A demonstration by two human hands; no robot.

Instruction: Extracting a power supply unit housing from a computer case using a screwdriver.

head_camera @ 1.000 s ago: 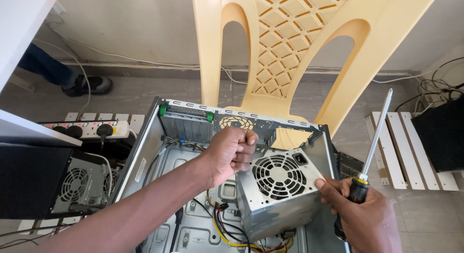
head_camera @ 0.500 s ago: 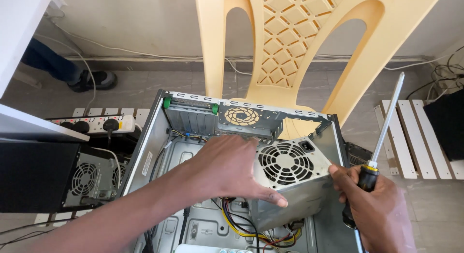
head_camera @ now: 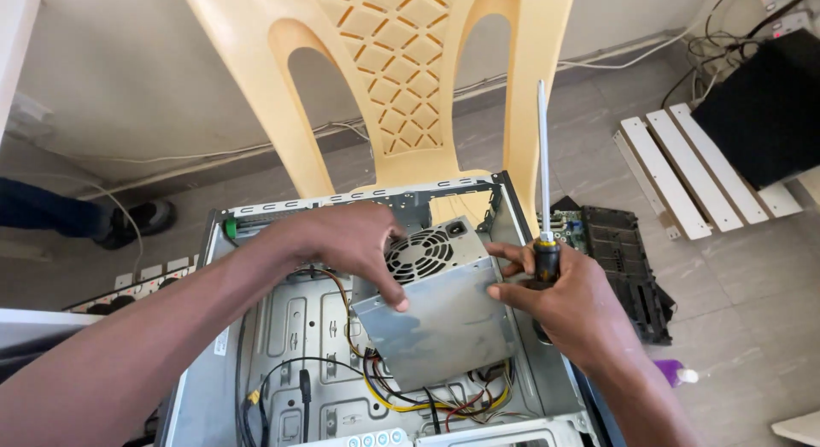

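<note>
Gripping power supply [head_camera: 444, 314] between both hands [head_camera: 354, 242] [head_camera: 568, 306].

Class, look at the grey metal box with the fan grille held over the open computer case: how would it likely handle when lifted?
The power supply box is probably stiff and heavy for its size: sheet metal, gripped by the left hand and the right hand. Its smooth sides may be slippery. The attached wires would likely tug back.
</note>
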